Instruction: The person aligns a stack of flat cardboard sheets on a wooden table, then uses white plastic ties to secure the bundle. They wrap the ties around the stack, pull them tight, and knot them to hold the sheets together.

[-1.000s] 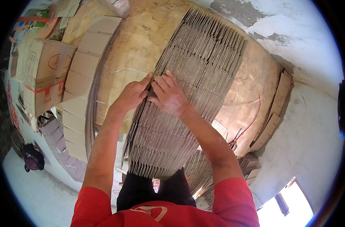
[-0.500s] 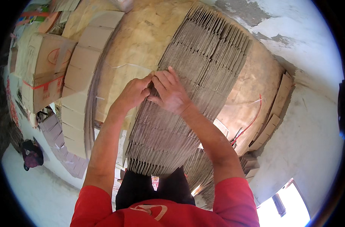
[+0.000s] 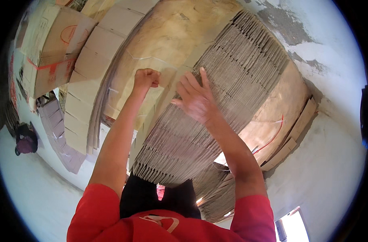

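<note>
A long stack of flat brown cardboard sheets (image 3: 200, 133), edges upward, runs slantwise from my waist to the far side of the wooden table. My right hand (image 3: 196, 97) is over the left part of this stack, fingers spread and holding nothing I can see. Left of the stack, above the table, my left hand (image 3: 146, 79) is curled closed. What it holds, if anything, is too small to make out. A thin white string (image 3: 145, 59) shows on the table just beyond my left hand.
The wooden table top (image 3: 168, 34) spans the middle. To the left stand another cardboard stack (image 3: 89, 66) and a carton (image 3: 57, 56) with red tape. A red cord (image 3: 278, 131) lies right of the sheets. Far left, another person (image 3: 26, 138) appears.
My hands, together at the stack's left edge before, are now apart. The left has moved left off the stack; the right has opened its fingers. The whole view has turned slightly.
</note>
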`<state>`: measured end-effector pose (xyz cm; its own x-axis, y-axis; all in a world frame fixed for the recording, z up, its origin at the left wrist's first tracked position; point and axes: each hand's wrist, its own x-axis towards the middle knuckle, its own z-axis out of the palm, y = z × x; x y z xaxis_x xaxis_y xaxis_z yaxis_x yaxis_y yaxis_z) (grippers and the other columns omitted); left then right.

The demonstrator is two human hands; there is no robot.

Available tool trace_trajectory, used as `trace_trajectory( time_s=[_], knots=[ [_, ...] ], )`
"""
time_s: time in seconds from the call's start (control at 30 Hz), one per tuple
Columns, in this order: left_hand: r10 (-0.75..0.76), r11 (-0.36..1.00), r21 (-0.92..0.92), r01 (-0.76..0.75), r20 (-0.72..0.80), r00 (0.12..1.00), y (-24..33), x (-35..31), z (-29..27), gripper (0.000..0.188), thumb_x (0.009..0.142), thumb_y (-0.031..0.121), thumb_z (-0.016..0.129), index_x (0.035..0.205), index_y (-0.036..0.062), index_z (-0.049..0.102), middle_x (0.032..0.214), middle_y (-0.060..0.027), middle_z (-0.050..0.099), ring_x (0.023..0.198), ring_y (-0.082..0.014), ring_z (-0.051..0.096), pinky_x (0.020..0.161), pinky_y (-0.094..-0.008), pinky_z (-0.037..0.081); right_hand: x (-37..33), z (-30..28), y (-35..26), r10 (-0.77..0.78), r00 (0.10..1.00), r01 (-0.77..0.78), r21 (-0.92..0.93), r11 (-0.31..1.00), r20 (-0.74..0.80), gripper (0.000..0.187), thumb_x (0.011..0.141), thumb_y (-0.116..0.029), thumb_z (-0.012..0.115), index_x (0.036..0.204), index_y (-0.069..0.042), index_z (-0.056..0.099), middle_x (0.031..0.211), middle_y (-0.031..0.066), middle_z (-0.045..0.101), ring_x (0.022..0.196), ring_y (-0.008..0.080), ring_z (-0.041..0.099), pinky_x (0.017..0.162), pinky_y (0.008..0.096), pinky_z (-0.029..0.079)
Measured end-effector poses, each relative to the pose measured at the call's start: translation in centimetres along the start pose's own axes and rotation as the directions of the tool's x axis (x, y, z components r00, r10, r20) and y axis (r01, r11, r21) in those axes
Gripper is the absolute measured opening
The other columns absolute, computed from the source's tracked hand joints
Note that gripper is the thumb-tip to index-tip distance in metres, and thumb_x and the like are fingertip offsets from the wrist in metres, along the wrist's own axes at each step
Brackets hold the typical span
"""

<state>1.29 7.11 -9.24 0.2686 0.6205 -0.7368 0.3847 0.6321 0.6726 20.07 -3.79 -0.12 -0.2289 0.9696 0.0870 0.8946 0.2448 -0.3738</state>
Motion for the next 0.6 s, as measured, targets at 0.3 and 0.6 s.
trace_trajectory(
  time_s=[0.3, 0.6],
  knots=[
    [0.138, 0.894, 0.430, 0.127, -0.534, 0.834, 0.2, 7.3, 5.0, 0.030, 0.064, 0.020, 0.078, 0.060, -0.0024, 0.059, 0.064, -0.0179, 0.064, 0.063, -0.0307, 0.065, 0.065, -0.0422, 0.053, -0.1, 0.5, -0.2, 0.019, 0.997, -0.019, 0.005, 1.000, -0.076, 0.049, 0.067, -0.041, 0.069, 0.095, -0.003, 0.061, 0.100, 0.0096, 0.058, 0.110, 0.0252, 0.049, 0.101, 0.0640, 0.027],
    [0.124, 0.967, -0.204, -0.151, -0.142, 0.982, 2.3, 6.2, 6.7, 0.012, 0.074, 0.000, 0.062, 0.064, 0.0019, 0.057, 0.057, -0.0081, 0.059, 0.051, -0.0151, 0.059, 0.046, -0.0276, 0.047, -0.4, 0.9, 0.3, 0.039, 0.992, -0.035, 0.035, 0.999, -0.123, 0.048, 0.063, -0.039, 0.071, 0.094, -0.004, 0.060, 0.103, 0.0079, 0.058, 0.112, 0.0225, 0.049, 0.104, 0.0612, 0.025]
  ],
)
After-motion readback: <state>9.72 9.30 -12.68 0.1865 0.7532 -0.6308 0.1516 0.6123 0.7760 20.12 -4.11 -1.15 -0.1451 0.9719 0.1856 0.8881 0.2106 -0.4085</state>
